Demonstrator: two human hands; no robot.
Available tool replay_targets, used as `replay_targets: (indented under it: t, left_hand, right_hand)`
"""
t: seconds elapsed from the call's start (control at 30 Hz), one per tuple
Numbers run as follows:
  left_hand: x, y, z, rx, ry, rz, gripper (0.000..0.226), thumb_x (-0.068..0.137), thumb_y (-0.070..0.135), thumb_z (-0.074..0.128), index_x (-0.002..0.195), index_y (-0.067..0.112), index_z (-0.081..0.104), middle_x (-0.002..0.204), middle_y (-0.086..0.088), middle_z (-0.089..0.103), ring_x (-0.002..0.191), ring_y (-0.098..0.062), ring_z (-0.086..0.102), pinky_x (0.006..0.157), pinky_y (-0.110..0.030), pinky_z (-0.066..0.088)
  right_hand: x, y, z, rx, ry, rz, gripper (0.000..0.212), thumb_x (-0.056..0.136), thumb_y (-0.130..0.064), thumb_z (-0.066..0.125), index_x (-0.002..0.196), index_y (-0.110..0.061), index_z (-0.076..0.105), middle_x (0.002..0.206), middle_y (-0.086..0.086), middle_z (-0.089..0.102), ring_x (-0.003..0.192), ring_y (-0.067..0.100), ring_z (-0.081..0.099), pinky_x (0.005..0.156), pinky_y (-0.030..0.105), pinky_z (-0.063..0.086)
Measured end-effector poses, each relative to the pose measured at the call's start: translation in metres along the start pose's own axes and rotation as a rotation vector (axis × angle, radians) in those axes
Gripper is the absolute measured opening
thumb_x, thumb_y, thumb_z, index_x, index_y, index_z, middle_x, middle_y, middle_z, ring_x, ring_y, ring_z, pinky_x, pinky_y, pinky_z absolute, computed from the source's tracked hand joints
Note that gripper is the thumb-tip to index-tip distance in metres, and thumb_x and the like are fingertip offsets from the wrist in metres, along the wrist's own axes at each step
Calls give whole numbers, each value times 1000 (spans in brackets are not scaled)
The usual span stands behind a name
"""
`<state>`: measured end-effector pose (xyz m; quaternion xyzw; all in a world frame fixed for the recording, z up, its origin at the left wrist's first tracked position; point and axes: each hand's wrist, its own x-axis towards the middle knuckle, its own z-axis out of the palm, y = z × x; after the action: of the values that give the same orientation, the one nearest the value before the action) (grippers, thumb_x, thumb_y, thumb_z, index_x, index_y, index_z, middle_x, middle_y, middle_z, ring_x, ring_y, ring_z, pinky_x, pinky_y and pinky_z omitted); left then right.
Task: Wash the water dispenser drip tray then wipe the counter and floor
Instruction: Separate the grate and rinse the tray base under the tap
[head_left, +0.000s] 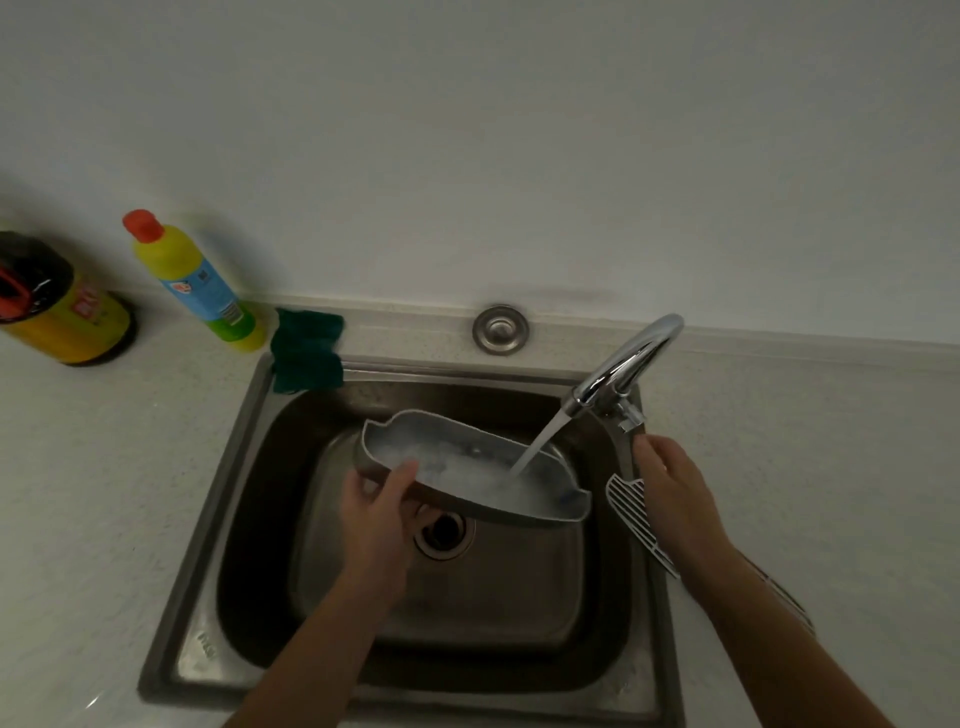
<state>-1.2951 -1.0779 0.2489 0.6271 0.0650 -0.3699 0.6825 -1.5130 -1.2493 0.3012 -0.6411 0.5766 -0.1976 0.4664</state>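
Observation:
A grey drip tray (457, 457) is held over the steel sink (249, 431), tilted, with foamy water inside. My left hand (376, 514) grips its near left rim. Water runs from the chrome faucet (623, 364) into the tray's right half. My right hand (670, 488) is beside the faucet's base, near its lever, fingers loosely apart and holding nothing. A white slotted grille (631, 512) lies on the sink's right rim, partly under my right hand and forearm.
A green cloth (306, 348) hangs over the sink's back left corner. A yellow bottle with a red cap (197, 283) and a dark jar with a yellow label (57, 306) stand on the counter at left. A round steel cap (500, 329) sits behind the sink. The drain (444, 532) is open.

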Motion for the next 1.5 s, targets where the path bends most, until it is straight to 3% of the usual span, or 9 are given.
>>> replay_targets:
  t: [0.17, 0.33, 0.5, 0.67, 0.77, 0.87, 1.03, 1.33, 1.5]
  left_hand:
    - [-6, 46, -10, 459, -106, 506, 52, 82, 20, 84, 125, 31, 56, 117, 11, 70, 110, -7, 71, 83, -25, 62]
    - [0, 55, -12, 545, -107, 611, 57, 80, 22, 86, 129, 22, 55, 118, 8, 70, 108, -5, 70, 83, -20, 59]
    - [16, 36, -21, 104, -5, 207, 47, 93, 22, 74, 135, 28, 57, 130, 0, 67, 115, -24, 71, 89, -46, 63]
    - [10, -10, -20, -183, -52, -360, 53, 87, 39, 74, 133, 15, 63, 120, -18, 76, 105, -35, 77, 77, -44, 64]
    - [-1, -37, -11, -337, -77, -593, 53, 90, 39, 73, 133, 10, 63, 120, -24, 75, 109, -41, 74, 82, -51, 63]
    - [-14, -52, 0, -500, -150, -757, 54, 95, 37, 69, 138, 6, 61, 130, -29, 69, 116, -45, 70, 80, -50, 64]
    - [-24, -64, 12, -595, -213, -828, 56, 96, 35, 68, 139, 1, 60, 133, -31, 66, 117, -46, 69, 76, -48, 65]
    - [-10, -38, -3, -217, -110, -430, 57, 83, 40, 75, 132, 12, 63, 120, -23, 75, 108, -39, 75, 78, -46, 65]
    - [-5, 10, -4, 30, -87, 112, 58, 79, 30, 82, 133, 29, 61, 125, 0, 74, 112, -27, 74, 84, -42, 64]
  right_hand:
    - [11, 11, 23, -117, -108, -5, 10, 105, -34, 49, 111, -33, 57, 97, -18, 59, 91, 0, 57, 71, 21, 41]
    - [22, 13, 41, -144, -146, 46, 14, 103, -34, 53, 116, -32, 59, 98, -21, 56, 91, -3, 54, 76, 23, 43]
    - [25, 9, 31, -92, -79, 77, 19, 104, -33, 51, 118, -26, 62, 110, -3, 64, 101, 13, 61, 93, 41, 52]
    - [24, 1, 11, 116, -12, 101, 21, 105, -33, 47, 103, -27, 67, 102, 11, 68, 89, 24, 63, 77, 42, 53]
    - [21, 1, 3, 151, -4, 125, 27, 107, -33, 43, 103, -22, 67, 105, 9, 69, 98, 28, 65, 89, 48, 53]
    - [21, 4, -6, 161, -2, 132, 27, 107, -29, 42, 104, -20, 67, 107, 7, 69, 104, 27, 64, 92, 47, 52]
    - [19, 5, -14, 169, -19, 122, 29, 109, -27, 37, 99, -24, 65, 103, -4, 66, 98, 14, 61, 73, 29, 44]
    - [20, 14, -5, 136, -29, 187, 31, 108, -37, 38, 95, -26, 64, 105, 9, 68, 101, 29, 64, 94, 52, 52]
    - [17, 20, 13, 34, -96, 153, 25, 107, -38, 42, 106, -25, 63, 102, 2, 66, 93, 18, 64, 73, 32, 49]
